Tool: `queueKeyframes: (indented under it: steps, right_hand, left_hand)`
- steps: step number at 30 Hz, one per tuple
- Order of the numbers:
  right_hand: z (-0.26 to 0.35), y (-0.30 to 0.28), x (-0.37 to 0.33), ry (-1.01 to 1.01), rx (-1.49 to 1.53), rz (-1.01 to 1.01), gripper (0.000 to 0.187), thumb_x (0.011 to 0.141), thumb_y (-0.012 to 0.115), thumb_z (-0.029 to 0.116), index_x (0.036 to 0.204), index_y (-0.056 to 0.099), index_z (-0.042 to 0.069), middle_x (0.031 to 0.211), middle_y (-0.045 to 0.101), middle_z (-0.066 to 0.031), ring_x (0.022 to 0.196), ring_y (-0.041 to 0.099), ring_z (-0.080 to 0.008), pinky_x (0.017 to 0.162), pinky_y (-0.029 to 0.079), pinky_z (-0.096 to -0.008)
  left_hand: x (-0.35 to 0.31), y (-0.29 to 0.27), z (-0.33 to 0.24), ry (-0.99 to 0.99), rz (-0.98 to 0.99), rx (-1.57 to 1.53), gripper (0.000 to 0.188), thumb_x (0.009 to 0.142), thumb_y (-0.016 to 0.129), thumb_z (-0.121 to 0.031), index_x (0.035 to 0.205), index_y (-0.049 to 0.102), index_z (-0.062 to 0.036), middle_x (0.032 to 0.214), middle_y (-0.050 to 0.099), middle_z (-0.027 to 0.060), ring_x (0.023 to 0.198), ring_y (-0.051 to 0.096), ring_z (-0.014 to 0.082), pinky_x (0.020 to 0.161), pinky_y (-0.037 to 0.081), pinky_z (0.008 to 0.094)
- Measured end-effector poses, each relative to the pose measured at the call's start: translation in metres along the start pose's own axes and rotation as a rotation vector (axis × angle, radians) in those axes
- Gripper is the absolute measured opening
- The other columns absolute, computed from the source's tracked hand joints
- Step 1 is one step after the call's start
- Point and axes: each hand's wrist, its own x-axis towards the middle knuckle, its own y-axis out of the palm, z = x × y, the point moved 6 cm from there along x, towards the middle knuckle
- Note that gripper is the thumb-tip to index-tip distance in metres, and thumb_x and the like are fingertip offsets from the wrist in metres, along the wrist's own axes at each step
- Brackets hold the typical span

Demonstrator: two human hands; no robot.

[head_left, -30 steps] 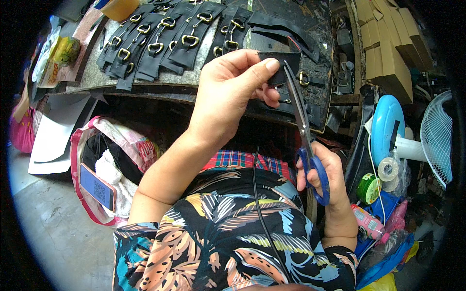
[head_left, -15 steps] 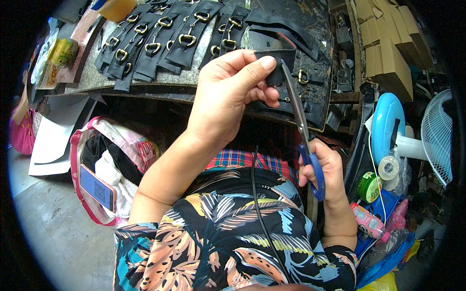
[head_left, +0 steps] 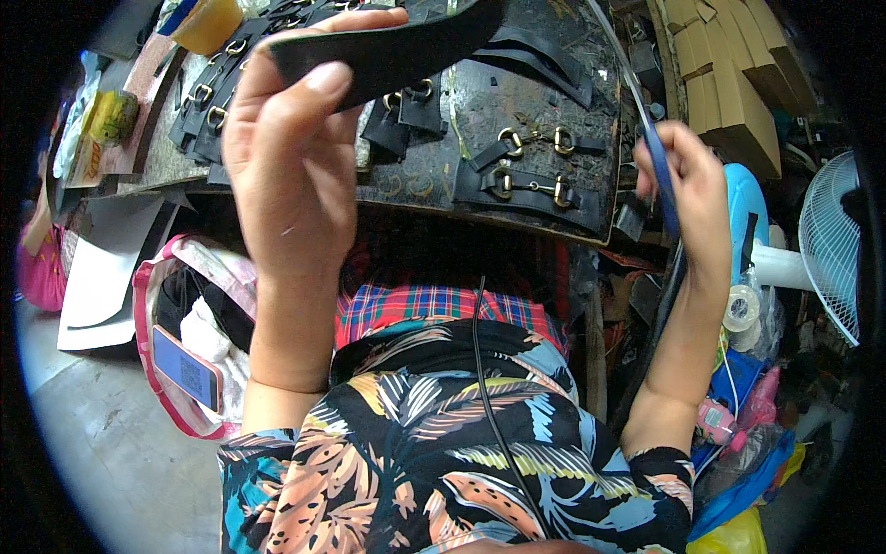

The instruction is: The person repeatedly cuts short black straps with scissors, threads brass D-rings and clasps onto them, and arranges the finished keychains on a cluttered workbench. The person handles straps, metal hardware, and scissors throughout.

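Note:
My left hand (head_left: 300,157) pinches one end of a black leather strip (head_left: 406,51) between thumb and fingers, raised above the workbench. The strip's other end curves up to the right. On the far right, my right hand (head_left: 688,171) grips blue-handled scissors (head_left: 657,152), blades pointing up and away, apart from the strip. Two black straps with gold horsebit buckles (head_left: 531,187) lie at the bench's front right. More such buckled straps (head_left: 198,115) are laid out on the left, partly hidden by my left hand. Plain black strips (head_left: 540,65) rest near the back.
The dark workbench (head_left: 415,189) ends in front of me. Cardboard boxes (head_left: 729,92) stand at the right, above a white fan (head_left: 831,249). At lower left a pink-edged bag (head_left: 152,351) holds a phone (head_left: 187,367). A yellow tub (head_left: 208,26) sits at the back left.
My left hand has moved left and up with the strip, now held stretched out. My right hand has swung up and right with the scissors, away from the strip. The buckled straps at front right are uncovered.

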Motion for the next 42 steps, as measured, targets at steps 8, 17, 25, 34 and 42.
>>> queueKeyframes:
  steps: [8,17,25,34,42]
  right_hand:
    - [-0.009,0.008,0.109,-0.201,-0.89,-0.153,0.028,0.09,0.076,0.037,0.103,0.076,0.012,0.084,0.067,-0.0056,0.076,0.065,-0.0154,0.07,0.049,-0.029]
    - [0.069,0.052,0.026,-0.593,-0.116,0.191,0.017,0.095,0.073,0.012,0.107,0.073,0.0,0.085,0.065,-0.0002,0.078,0.06,-0.0063,0.07,0.047,-0.0218]
    - [0.014,0.037,0.043,-0.276,-0.718,-0.187,0.027,0.095,0.071,0.035,0.088,0.071,0.009,0.073,0.064,-0.0089,0.062,0.061,-0.0242,0.063,0.049,-0.0336]
    - [0.023,0.034,0.015,-0.363,-0.689,-0.318,0.026,0.085,0.081,0.03,0.087,0.068,0.008,0.078,0.064,-0.0031,0.066,0.063,-0.0206,0.061,0.05,-0.0334]
    - [0.024,0.052,-0.026,-0.409,-0.34,0.01,0.033,0.076,0.084,0.027,0.103,0.075,0.01,0.091,0.066,-0.0072,0.085,0.065,-0.0265,0.074,0.053,-0.0369]
  left_hand:
    - [-0.004,0.021,-0.019,-0.113,0.145,0.304,0.035,0.09,0.065,0.007,0.125,0.063,0.0055,0.1,0.071,0.0121,0.089,0.07,0.0185,0.066,0.057,0.0295]
    - [0.003,0.059,0.028,-0.277,0.448,0.548,0.045,0.088,0.076,-0.001,0.129,0.058,-0.0057,0.095,0.07,0.0034,0.081,0.063,0.0071,0.066,0.049,0.0208]
    - [0.024,0.065,0.051,0.269,0.571,1.412,0.034,0.082,0.079,-0.011,0.114,0.069,-0.0157,0.089,0.069,0.0094,0.086,0.062,0.0309,0.078,0.052,0.0408]
    - [0.004,0.062,0.044,0.55,0.425,1.57,0.029,0.078,0.082,-0.016,0.106,0.073,-0.0163,0.103,0.07,0.002,0.099,0.06,0.0298,0.085,0.051,0.0399]
    - [-0.047,0.054,0.04,0.39,0.621,1.353,0.034,0.069,0.086,-0.023,0.097,0.073,-0.0099,0.094,0.063,0.003,0.091,0.056,0.0258,0.08,0.05,0.036]
